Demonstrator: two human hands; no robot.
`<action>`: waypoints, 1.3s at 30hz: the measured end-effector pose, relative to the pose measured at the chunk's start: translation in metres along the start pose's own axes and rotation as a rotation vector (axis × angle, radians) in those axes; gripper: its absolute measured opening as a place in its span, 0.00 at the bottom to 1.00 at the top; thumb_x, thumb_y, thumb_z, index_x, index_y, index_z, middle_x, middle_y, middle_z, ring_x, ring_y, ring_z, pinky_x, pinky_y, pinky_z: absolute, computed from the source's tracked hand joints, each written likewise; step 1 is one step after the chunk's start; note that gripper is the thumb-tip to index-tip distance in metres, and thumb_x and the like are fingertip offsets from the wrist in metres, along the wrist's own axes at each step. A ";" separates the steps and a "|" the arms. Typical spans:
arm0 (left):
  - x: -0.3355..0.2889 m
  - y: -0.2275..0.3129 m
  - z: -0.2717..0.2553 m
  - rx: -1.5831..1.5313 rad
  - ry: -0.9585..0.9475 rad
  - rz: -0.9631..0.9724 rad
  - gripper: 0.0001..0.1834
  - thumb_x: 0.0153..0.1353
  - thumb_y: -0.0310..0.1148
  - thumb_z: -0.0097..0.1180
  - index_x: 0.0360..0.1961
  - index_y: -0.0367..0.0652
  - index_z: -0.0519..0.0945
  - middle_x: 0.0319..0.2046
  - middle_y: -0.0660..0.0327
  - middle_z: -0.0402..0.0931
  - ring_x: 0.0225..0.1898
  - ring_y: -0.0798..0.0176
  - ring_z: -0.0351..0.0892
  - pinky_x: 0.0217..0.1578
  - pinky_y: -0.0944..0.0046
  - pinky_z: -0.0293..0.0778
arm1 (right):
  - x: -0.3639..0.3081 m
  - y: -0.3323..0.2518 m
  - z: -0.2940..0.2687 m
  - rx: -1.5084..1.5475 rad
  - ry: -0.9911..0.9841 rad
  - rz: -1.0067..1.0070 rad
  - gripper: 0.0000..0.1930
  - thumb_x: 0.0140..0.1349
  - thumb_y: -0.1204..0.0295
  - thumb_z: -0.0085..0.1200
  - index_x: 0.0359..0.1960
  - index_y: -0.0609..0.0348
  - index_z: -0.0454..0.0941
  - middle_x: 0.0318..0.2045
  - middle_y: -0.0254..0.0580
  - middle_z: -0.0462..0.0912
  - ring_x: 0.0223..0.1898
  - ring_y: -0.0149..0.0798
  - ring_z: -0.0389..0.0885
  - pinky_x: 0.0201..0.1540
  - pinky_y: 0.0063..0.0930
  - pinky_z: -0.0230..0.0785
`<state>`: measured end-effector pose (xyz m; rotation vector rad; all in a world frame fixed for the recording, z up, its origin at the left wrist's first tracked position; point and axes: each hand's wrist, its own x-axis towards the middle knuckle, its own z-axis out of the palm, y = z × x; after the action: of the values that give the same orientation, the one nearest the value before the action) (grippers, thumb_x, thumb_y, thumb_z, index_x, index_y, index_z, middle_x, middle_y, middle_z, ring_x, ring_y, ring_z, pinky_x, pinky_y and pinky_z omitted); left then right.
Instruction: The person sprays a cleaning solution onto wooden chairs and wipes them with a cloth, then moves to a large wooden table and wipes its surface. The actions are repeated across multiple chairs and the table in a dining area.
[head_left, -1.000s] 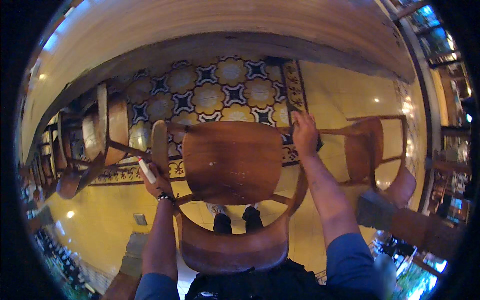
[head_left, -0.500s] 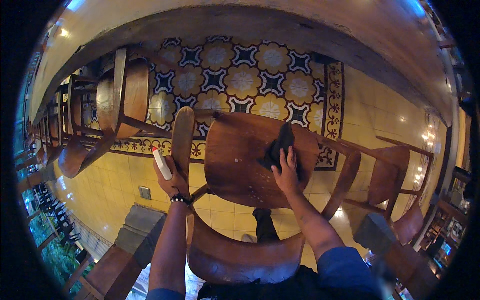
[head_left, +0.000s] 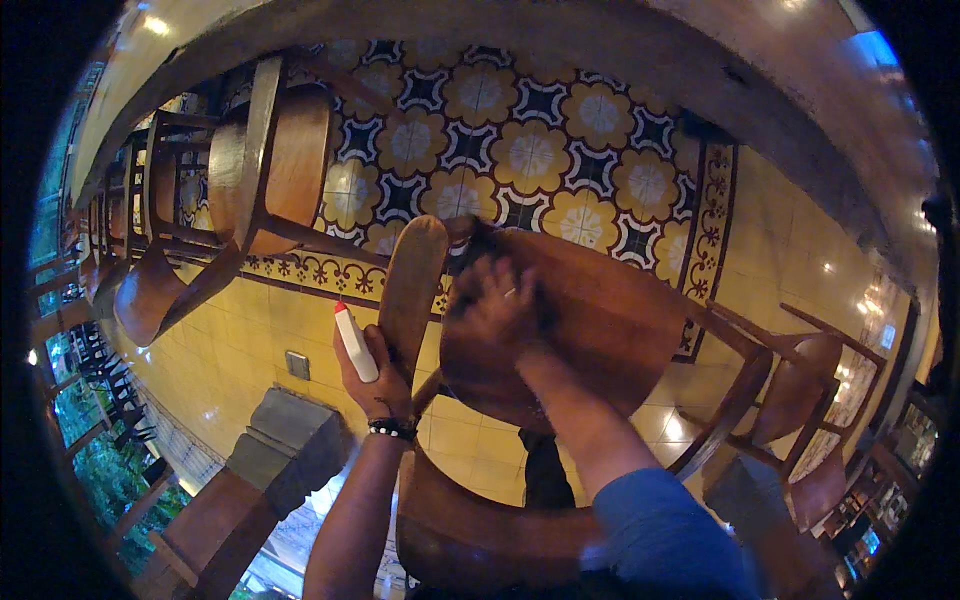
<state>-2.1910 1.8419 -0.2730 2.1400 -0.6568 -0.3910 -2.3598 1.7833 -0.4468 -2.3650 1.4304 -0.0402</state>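
A wooden chair stands in front of me, its brown seat [head_left: 600, 320] turned toward my view. My right hand [head_left: 500, 305], blurred by motion, presses a dark cloth [head_left: 478, 243] against the left part of the seat; the cloth is mostly covered by the hand. Closed around a spray bottle, my left hand [head_left: 378, 385] rests beside the chair's left armrest [head_left: 412, 285]. Only the white spray head [head_left: 355, 345] with its red tip shows above the fingers. The curved backrest [head_left: 480, 530] lies nearest to me, below both arms.
A thick table edge [head_left: 560, 40] arches across the far side. More wooden chairs stand at the left [head_left: 290, 150] and right [head_left: 800, 380]. Grey-topped wooden posts [head_left: 290, 440] flank me. Patterned tiles [head_left: 530, 160] and yellow tiles [head_left: 250, 340] cover the floor.
My right hand has swept the cloth left and away from me across the seat. My left hand keeps the spray bottle by the armrest. The whole view has shifted slightly.
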 end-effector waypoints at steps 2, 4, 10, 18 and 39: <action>0.000 0.001 0.000 -0.060 -0.010 -0.069 0.24 0.74 0.40 0.58 0.65 0.38 0.72 0.43 0.61 0.79 0.42 0.65 0.78 0.45 0.63 0.76 | -0.042 -0.019 -0.005 0.103 -0.142 -0.384 0.30 0.68 0.53 0.48 0.73 0.33 0.67 0.76 0.37 0.64 0.78 0.55 0.56 0.75 0.72 0.44; 0.001 0.001 0.001 -0.143 -0.033 -0.150 0.24 0.74 0.40 0.59 0.64 0.39 0.72 0.40 0.62 0.79 0.40 0.66 0.78 0.43 0.63 0.76 | -0.086 -0.003 -0.017 0.232 -0.396 -0.521 0.29 0.68 0.56 0.50 0.73 0.30 0.67 0.77 0.34 0.63 0.78 0.54 0.55 0.76 0.71 0.42; 0.001 -0.007 -0.001 0.012 -0.012 -0.018 0.22 0.73 0.38 0.60 0.63 0.40 0.74 0.37 0.63 0.79 0.38 0.69 0.78 0.41 0.64 0.76 | -0.078 0.129 -0.046 -0.135 0.012 0.264 0.31 0.70 0.47 0.50 0.71 0.44 0.72 0.80 0.42 0.54 0.80 0.56 0.48 0.76 0.73 0.31; -0.001 -0.006 -0.004 -0.038 -0.034 -0.091 0.23 0.74 0.41 0.60 0.63 0.41 0.74 0.38 0.63 0.80 0.38 0.69 0.78 0.40 0.65 0.76 | -0.106 -0.019 0.012 0.070 -0.479 -0.314 0.35 0.72 0.48 0.46 0.79 0.36 0.57 0.83 0.39 0.43 0.81 0.51 0.45 0.77 0.71 0.35; 0.001 -0.014 0.002 -0.119 0.000 -0.080 0.22 0.75 0.40 0.58 0.64 0.41 0.74 0.43 0.62 0.81 0.43 0.68 0.79 0.46 0.65 0.76 | -0.213 0.048 0.066 0.146 0.272 1.533 0.37 0.79 0.45 0.29 0.79 0.58 0.52 0.83 0.46 0.31 0.82 0.59 0.32 0.78 0.66 0.37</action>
<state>-2.1868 1.8466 -0.2854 2.0570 -0.5357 -0.4624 -2.4893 1.9666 -0.4886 -0.6690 2.7899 -0.0493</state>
